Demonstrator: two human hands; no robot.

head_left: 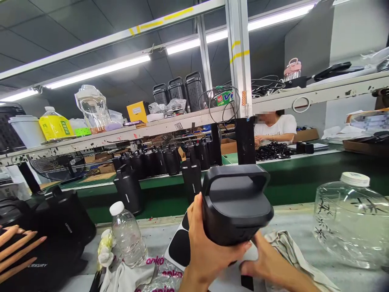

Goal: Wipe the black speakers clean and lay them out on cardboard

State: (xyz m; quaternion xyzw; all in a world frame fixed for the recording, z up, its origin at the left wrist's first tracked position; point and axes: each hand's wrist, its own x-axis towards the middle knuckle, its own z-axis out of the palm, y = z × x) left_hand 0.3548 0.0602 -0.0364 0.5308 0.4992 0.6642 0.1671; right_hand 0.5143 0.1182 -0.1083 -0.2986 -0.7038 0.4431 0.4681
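A black portable speaker (237, 219) with a carry handle on top is tilted toward me, raised above the bench. My left hand (206, 247) is wrapped round its left side and lower front, the thumb and fingers spread along the casing. Low on the right, my right hand (264, 259) grips the speaker's lower part; some of its fingers are hidden behind the body. Beneath my hands lies a white sheet with black rounded pads (179, 245), partly covered by my left wrist. A crumpled grey cloth (291, 247) rests just beyond my right hand.
Another person's hand (18, 251) is at far left by more black speakers (67, 219). A clear bottle (127, 235) and printed plastic wrap (164, 275) lie left; a large clear jug (349, 227) stands right. Speakers line the green belt (164, 198); a co-worker (279, 125) sits opposite.
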